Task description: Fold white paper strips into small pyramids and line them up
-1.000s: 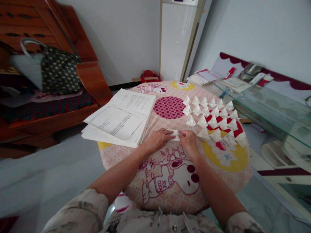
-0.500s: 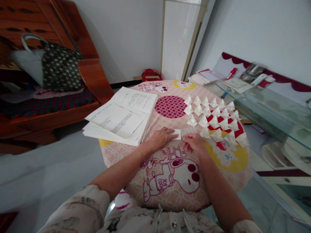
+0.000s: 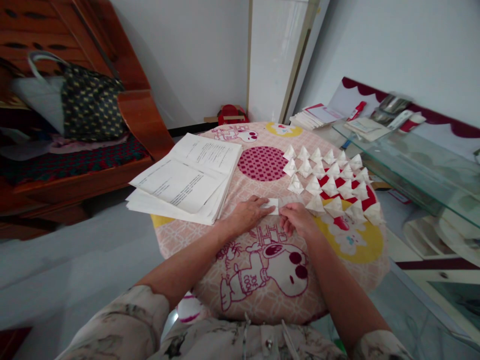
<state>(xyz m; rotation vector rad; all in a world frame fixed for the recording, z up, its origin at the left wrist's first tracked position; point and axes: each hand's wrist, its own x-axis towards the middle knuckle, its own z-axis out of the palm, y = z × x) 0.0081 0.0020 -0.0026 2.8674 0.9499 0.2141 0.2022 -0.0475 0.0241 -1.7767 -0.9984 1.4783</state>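
Observation:
A small white paper strip (image 3: 273, 205) lies on the pink cartoon-print cloth (image 3: 262, 280) of a round table. My left hand (image 3: 245, 215) rests flat on the strip's left end, fingers stretched forward. My right hand (image 3: 298, 220) is curled beside it, fingertips pinched at the strip's right end. Just right of my hands, several folded white paper triangles (image 3: 330, 182) stand in rows on the cloth.
A stack of printed sheets (image 3: 185, 180) lies at the table's left. A glass counter (image 3: 412, 160) with booklets and small items runs along the right. A wooden bench (image 3: 75, 165) holding a patterned bag (image 3: 90, 107) stands at left. A white cabinet (image 3: 275, 60) is behind.
My right hand slid back a little toward me and to the right along the strip. My left hand stayed pressed on the paper. The view shifted slightly.

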